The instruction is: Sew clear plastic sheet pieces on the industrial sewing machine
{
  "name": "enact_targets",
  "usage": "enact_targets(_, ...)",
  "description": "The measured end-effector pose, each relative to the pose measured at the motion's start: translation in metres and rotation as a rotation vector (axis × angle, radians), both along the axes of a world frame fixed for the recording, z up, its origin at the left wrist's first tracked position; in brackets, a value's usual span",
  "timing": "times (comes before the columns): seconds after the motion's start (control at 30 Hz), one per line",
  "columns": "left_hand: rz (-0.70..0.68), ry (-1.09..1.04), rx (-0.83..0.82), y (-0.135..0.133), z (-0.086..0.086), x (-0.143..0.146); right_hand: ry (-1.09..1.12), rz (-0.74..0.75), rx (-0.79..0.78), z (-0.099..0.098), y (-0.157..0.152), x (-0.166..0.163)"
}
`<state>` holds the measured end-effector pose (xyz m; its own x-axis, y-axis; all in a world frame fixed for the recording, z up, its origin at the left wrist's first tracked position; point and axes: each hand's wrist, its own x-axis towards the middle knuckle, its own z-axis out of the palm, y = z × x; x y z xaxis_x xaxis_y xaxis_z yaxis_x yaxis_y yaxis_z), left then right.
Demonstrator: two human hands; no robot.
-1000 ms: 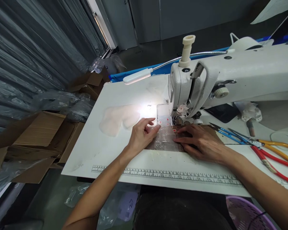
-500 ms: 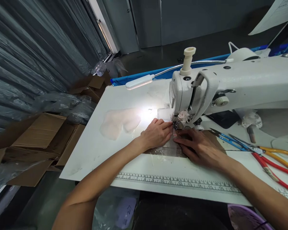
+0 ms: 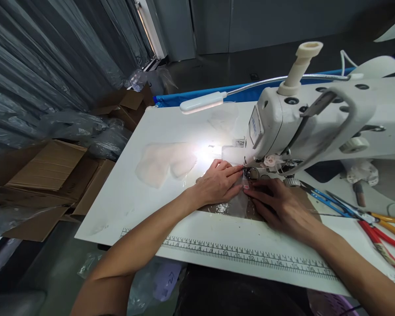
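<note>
A piece of thin sheer white fabric lies under the presser foot of a white sewing machine. My left hand rests low on the fabric's left side, fingers closed together and tips beside the presser foot. From the right, my right hand holds the fabric just in front of the foot, its fingertips by a small pinkish mark. The fabric under my fingers is partly hidden. A pale fabric flower shape hangs at the needle area. Beneath the fabric is a brown shiny surface.
Sheer beige fabric pieces lie left on the white table. A lit lamp hangs over it. Blue-handled snips and orange- and red-handled scissors lie right. A printed ruler runs along the front edge; cardboard boxes stand left.
The view has shifted and come closer, so the sewing machine looks larger and farther right. Both hands stay at the fabric by the presser foot, with little movement relative to it.
</note>
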<state>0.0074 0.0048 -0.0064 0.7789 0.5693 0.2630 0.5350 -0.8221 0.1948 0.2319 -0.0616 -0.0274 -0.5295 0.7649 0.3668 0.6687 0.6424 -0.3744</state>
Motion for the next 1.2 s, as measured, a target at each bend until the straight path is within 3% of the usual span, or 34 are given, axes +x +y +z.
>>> enact_targets(0.57, -0.006, -0.009, 0.063, 0.000, -0.004, 0.003, 0.021, -0.017, 0.027, 0.002, 0.000, -0.003)
enact_targets(0.97, 0.093, -0.017, 0.188, -0.010, -0.005, 0.010, 0.020, -0.018, -0.021, 0.003, -0.001, -0.001)
enact_targets(1.2, -0.093, -0.083, 0.113, -0.010, -0.008, 0.005, -0.010, -0.002, -0.004, 0.002, 0.000, 0.000)
